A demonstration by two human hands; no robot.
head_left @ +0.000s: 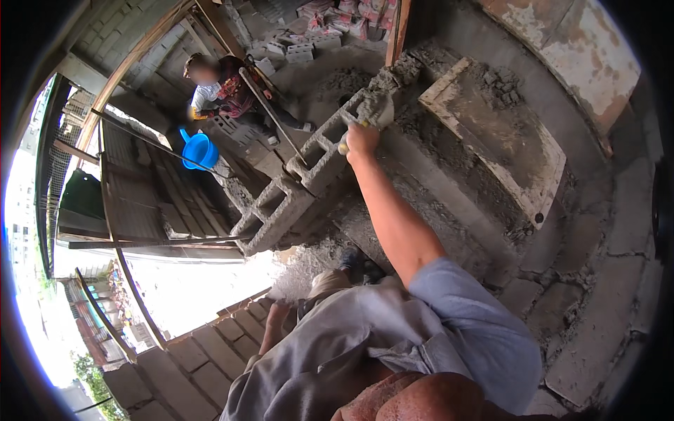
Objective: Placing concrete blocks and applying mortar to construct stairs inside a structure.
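My right hand is closed on the yellowish handle of a trowel, whose mortar-smeared blade lies over the top of a hollow-block wall near fresh grey mortar. A metal rod rises from one block cavity left of this hand. My left hand hangs low beside my trouser leg; its fingers are too small and shadowed to make out.
A co-worker sits beyond the wall near loose blocks. A blue dipper rests to the left. A mortar-crusted board lies at right. Brickwork edges the bright drop below.
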